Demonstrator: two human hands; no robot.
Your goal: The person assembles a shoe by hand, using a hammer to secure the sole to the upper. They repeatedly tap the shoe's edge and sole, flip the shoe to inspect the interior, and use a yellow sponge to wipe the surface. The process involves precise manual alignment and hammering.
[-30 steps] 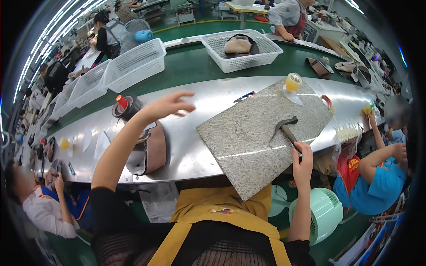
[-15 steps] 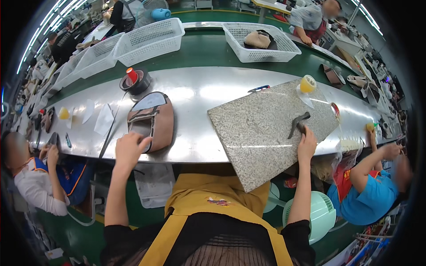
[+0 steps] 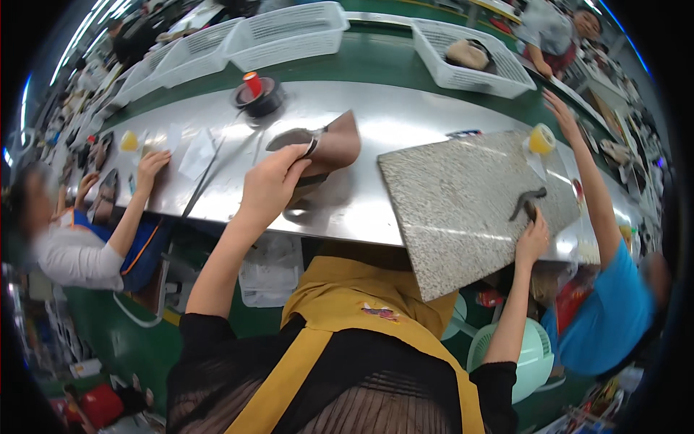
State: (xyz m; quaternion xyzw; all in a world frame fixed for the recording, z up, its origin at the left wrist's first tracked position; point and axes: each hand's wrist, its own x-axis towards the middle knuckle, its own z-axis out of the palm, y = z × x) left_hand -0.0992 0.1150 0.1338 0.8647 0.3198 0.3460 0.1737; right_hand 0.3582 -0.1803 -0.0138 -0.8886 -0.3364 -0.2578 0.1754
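A brown shoe upper [image 3: 341, 145] with dark trim is pinched in my left hand [image 3: 273, 181]. It is lifted and tilted above the shiny metal table [image 3: 340, 217], left of the stone slab. My right hand [image 3: 533, 237] is closed round the handle of a hammer [image 3: 526, 202] with a dark, curved head. The hammer is over the speckled stone slab [image 3: 455, 217], near its right side; whether it touches the stone I cannot tell.
A dark tape roll [image 3: 259, 107] with a red-topped piece stands at the back. A yellow pot [image 3: 541, 139] is on the slab's far corner. White baskets [image 3: 289, 36] line the green belt. Co-workers' arms reach in at left and right, one a blue-sleeved arm [image 3: 589, 181].
My left hand has taken hold of the shoe upper, lifted and turned it. My right hand still holds the hammer. The view has shifted; both co-workers have stretched out an arm.
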